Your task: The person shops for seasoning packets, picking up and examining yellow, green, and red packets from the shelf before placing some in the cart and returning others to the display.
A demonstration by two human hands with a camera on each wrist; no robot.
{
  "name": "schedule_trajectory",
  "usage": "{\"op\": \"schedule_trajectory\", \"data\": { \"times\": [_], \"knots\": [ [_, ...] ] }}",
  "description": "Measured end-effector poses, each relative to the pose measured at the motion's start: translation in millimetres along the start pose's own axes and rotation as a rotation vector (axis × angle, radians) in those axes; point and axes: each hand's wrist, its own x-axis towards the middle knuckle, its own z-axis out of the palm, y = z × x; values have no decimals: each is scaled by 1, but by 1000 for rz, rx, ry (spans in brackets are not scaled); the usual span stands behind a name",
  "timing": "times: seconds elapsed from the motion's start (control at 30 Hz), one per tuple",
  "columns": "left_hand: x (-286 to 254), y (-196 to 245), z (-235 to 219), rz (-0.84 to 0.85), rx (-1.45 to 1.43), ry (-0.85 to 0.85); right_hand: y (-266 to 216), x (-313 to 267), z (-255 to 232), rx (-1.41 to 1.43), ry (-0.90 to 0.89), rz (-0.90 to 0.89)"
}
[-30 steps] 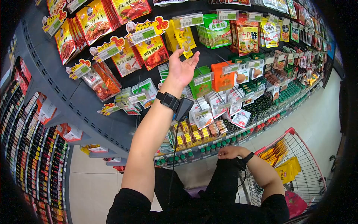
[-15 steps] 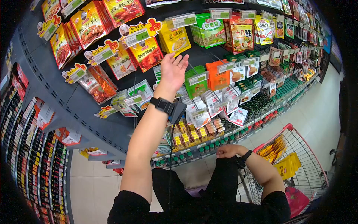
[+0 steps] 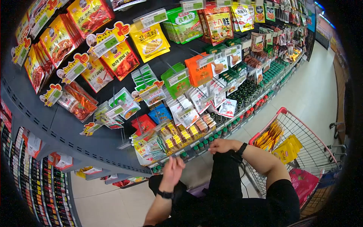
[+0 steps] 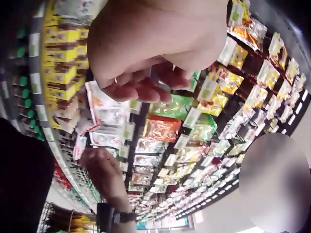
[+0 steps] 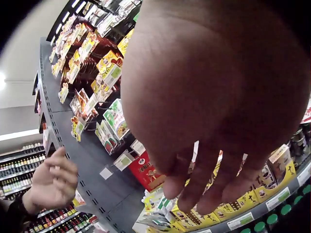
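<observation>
My left hand (image 3: pixel 172 173) is held above my left thigh in front of the shelf's lower edge, empty, its fingers loosely bent. In the left wrist view the same hand (image 4: pixel 160 43) shows bent fingers with nothing in them. The right hand (image 3: pixel 222 145) rests by my right knee; from the right wrist its fingers (image 5: pixel 206 194) hang down, holding nothing. Yellow packets (image 3: pixel 150 41) hang on a hook above. Small yellow boxes (image 3: pixel 181 135) and green-capped jars (image 3: pixel 200 145) line the low shelf nearest the hands.
A wire cart with a red rim (image 3: pixel 283 110) stands at the right, carrying orange-yellow packets (image 3: pixel 267 138), yellow bags (image 3: pixel 287 150) and a pink item (image 3: pixel 303 184). Price-tag hooks project from the dark shelf panel (image 3: pixel 64 113). Bottle racks (image 3: pixel 41 189) stand at the left.
My left hand has come down from beside the hanging yellow packets to above my thigh, still empty. The head view has shifted over the shelf, while the right hand stays by the knee.
</observation>
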Motion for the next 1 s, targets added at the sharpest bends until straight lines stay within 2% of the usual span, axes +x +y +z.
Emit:
{"op": "schedule_trajectory", "data": {
  "times": [0.07,0.13,0.17,0.2,0.23,0.3,0.33,0.37,0.4,0.43,0.47,0.53,0.57,0.67,0.87,1.0],
  "knots": [
    [-37,-23,-39,-58,-16,140,4,1,5,94,32,-109],
    [-67,-33,-49,-117,-69,248,13,9,11,270,49,-174],
    [-79,-34,-46,-107,-100,235,12,12,15,368,59,-207],
    [-86,-35,-49,-88,-20,244,-10,8,17,467,68,-230],
    [-92,-36,-53,-79,50,250,-30,1,12,367,38,-194],
    [-92,-41,-52,-59,155,245,-114,-19,-1,356,-112,-263],
    [-93,-34,-47,-54,198,246,-161,-33,-3,443,-150,-297],
    [-89,-26,-44,-42,468,206,-199,-48,-6,523,-214,-336],
    [-87,-21,-31,-67,484,275,-228,-62,-7,616,-266,-366],
    [-83,-19,-23,-80,470,292,-245,-70,-6,569,-286,-583],
    [-80,-26,-31,-72,331,233,-258,-77,1,542,-293,-761],
    [-73,-26,-28,-93,335,148,-284,-90,12,529,-299,-1079],
    [-71,-33,-25,-111,323,122,-290,-96,21,526,-293,-1158],
    [-68,-37,-21,-148,314,75,-290,-109,42,512,-164,-1180],
    [-62,-48,-19,-227,375,25,-280,-120,58,484,5,-1159],
    [-54,-35,-22,-200,467,25,-272,-124,60,478,106,-1146]
  ]
}}
